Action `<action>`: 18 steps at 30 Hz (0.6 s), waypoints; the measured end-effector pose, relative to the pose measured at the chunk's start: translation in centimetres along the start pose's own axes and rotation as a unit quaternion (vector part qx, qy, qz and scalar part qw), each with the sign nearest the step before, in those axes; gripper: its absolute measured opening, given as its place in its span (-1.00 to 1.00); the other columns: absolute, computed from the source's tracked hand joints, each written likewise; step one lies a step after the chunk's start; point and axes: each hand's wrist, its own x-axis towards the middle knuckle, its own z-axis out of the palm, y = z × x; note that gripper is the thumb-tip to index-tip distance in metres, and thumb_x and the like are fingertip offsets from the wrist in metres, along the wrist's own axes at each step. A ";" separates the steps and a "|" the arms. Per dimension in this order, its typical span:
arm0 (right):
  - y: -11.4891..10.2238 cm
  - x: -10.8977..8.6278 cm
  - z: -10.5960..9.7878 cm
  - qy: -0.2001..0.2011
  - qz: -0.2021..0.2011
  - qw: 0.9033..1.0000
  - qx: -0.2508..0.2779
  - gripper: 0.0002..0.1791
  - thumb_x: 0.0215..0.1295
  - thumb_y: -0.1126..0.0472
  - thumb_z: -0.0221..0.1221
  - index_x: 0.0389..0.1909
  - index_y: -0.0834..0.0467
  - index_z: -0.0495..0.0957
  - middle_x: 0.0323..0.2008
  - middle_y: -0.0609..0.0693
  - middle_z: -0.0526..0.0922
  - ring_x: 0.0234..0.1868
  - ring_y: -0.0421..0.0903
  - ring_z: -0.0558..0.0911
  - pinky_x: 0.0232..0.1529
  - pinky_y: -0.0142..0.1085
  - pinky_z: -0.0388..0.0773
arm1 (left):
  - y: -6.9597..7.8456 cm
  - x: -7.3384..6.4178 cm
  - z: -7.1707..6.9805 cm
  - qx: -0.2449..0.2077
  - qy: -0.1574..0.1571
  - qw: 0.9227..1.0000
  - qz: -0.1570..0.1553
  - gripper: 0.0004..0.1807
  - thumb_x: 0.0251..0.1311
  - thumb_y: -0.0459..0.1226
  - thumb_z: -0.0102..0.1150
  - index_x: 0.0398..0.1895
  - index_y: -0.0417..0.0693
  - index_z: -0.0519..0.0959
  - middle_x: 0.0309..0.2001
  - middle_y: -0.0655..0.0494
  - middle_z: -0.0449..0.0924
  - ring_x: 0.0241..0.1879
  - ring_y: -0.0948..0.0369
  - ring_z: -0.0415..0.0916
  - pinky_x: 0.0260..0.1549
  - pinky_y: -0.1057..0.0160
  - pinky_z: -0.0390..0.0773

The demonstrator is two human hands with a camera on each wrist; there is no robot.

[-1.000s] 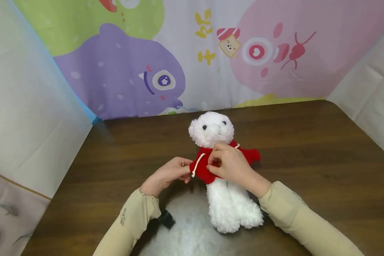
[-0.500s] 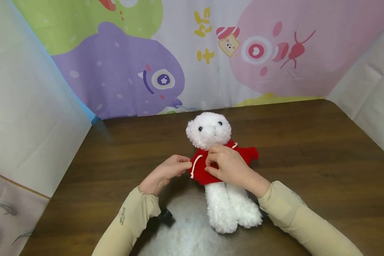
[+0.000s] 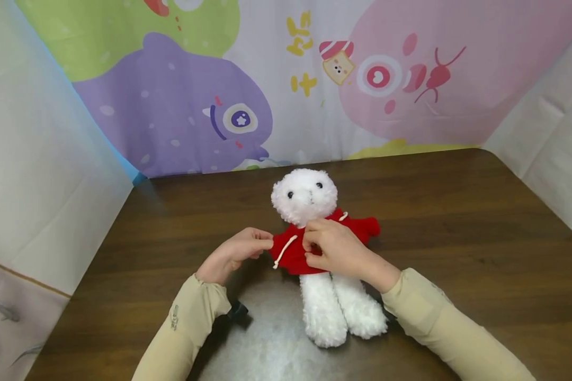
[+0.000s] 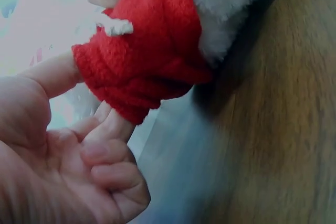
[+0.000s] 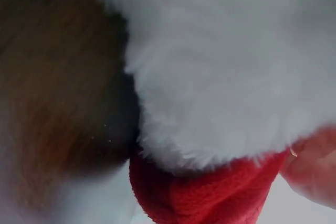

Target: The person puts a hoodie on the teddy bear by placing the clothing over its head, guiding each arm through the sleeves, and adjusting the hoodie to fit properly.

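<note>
A white plush bear [image 3: 305,193] in a red hoodie [image 3: 286,259] with cream drawstrings lies on its back, head toward the backdrop. My left hand [image 3: 238,251] holds the end of the sleeve on the left. In the left wrist view, the thumb and a finger of the left hand [image 4: 68,166] reach into the cuff, the other fingers curled. Across the bear's chest, my right hand [image 3: 338,246] grips the hoodie front with bent fingers. The right wrist view shows white fur [image 5: 220,77] above the hoodie's red fabric [image 5: 210,198].
Under the bear is a dark wooden table [image 3: 457,238]. A cartoon-printed backdrop [image 3: 305,121] hangs along its back edge, with pale cloth walls [image 3: 52,159] on either side. A small black object [image 3: 238,309] sits by the left wrist.
My left hand has moved left and slightly up, drawing the sleeve outward. The bear's head and body have shifted left. My right hand stays on the chest.
</note>
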 end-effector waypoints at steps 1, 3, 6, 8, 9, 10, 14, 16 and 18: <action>0.0 0.0 0.1 0.001 0.002 1.000 -0.001 -0.89 -0.06 0.23 0.21 -0.59 -0.01 0.46 -0.47 -0.19 0.40 -0.41 -0.26 0.35 -0.38 -0.41 0.38 | -0.1 0.0 0.0 -0.005 -0.008 1.000 0.004 -0.56 0.12 -0.28 -0.03 0.00 -0.44 0.44 -0.81 0.30 0.11 -0.71 0.35 0.06 -0.27 0.28 0.34; 0.0 0.1 0.2 0.004 0.006 1.000 -0.003 -0.88 -0.07 0.17 0.24 -0.53 -0.03 0.46 -0.44 -0.19 0.42 -0.39 -0.26 0.37 -0.36 -0.39 0.38 | -0.2 -0.1 0.1 -0.020 -0.021 1.000 0.012 -0.65 0.14 -0.28 -0.03 -0.10 -0.38 0.50 -0.80 0.30 0.14 -0.72 0.35 0.07 -0.35 0.32 0.31; -0.2 0.1 0.5 0.000 0.019 1.000 -0.017 -0.75 -0.09 -0.01 0.31 -0.45 -0.07 0.45 -0.39 -0.18 0.41 -0.30 -0.24 0.38 -0.30 -0.34 0.36 | -0.1 -0.2 0.6 -0.044 -0.027 0.998 0.023 -0.78 0.15 -0.27 0.00 -0.33 -0.24 0.57 -0.78 0.28 0.22 -0.71 0.34 0.12 -0.49 0.37 0.22; -0.3 0.1 0.7 0.001 0.029 0.999 -0.031 -0.66 -0.14 -0.13 0.34 -0.44 -0.08 0.43 -0.39 -0.17 0.39 -0.26 -0.23 0.37 -0.27 -0.31 0.33 | 0.1 -0.3 1.0 -0.047 -0.022 0.998 0.029 -0.82 0.14 -0.26 0.02 -0.43 -0.17 0.57 -0.77 0.27 0.23 -0.71 0.33 0.14 -0.52 0.38 0.20; -0.4 0.1 0.8 0.002 0.035 0.999 -0.041 -0.63 -0.16 -0.17 0.34 -0.45 -0.08 0.42 -0.39 -0.17 0.38 -0.25 -0.22 0.37 -0.26 -0.30 0.32 | 0.3 -0.3 1.2 -0.042 -0.018 0.998 0.030 -0.80 0.15 -0.25 0.01 -0.45 -0.17 0.58 -0.77 0.27 0.23 -0.71 0.32 0.14 -0.50 0.37 0.21; -0.4 0.1 0.8 0.006 0.040 0.998 -0.049 -0.62 -0.17 -0.18 0.35 -0.48 -0.08 0.41 -0.41 -0.17 0.37 -0.25 -0.21 0.36 -0.26 -0.30 0.31 | 0.5 -0.4 1.4 -0.035 -0.010 0.999 0.029 -0.79 0.15 -0.24 0.01 -0.45 -0.17 0.59 -0.78 0.27 0.22 -0.72 0.32 0.13 -0.48 0.36 0.23; -0.5 0.3 0.9 0.031 0.051 0.995 -0.074 -0.63 -0.16 -0.12 0.37 -0.58 -0.04 0.38 -0.45 -0.14 0.37 -0.29 -0.18 0.39 -0.29 -0.28 0.31 | 0.9 -0.3 2.0 0.006 0.016 1.000 0.026 -0.72 0.15 -0.21 0.01 -0.36 -0.27 0.61 -0.83 0.26 0.13 -0.77 0.31 0.07 -0.49 0.35 0.23; -0.5 0.3 0.9 0.039 0.059 0.994 -0.078 -0.64 -0.16 -0.08 0.38 -0.62 -0.04 0.38 -0.47 -0.15 0.37 -0.30 -0.18 0.40 -0.30 -0.28 0.31 | 0.9 -0.3 2.2 0.023 0.015 0.999 0.027 -0.70 0.17 -0.19 0.02 -0.32 -0.28 0.61 -0.85 0.25 0.12 -0.79 0.30 0.06 -0.55 0.35 0.22; -0.6 0.3 0.9 0.046 0.070 0.993 -0.079 -0.66 -0.16 -0.02 0.39 -0.65 -0.05 0.38 -0.49 -0.16 0.37 -0.32 -0.19 0.40 -0.30 -0.28 0.32 | 1.0 -0.3 2.4 0.037 0.002 0.999 0.032 -0.68 0.18 -0.17 0.04 -0.30 -0.29 0.61 -0.85 0.22 0.13 -0.80 0.29 0.08 -0.60 0.35 0.21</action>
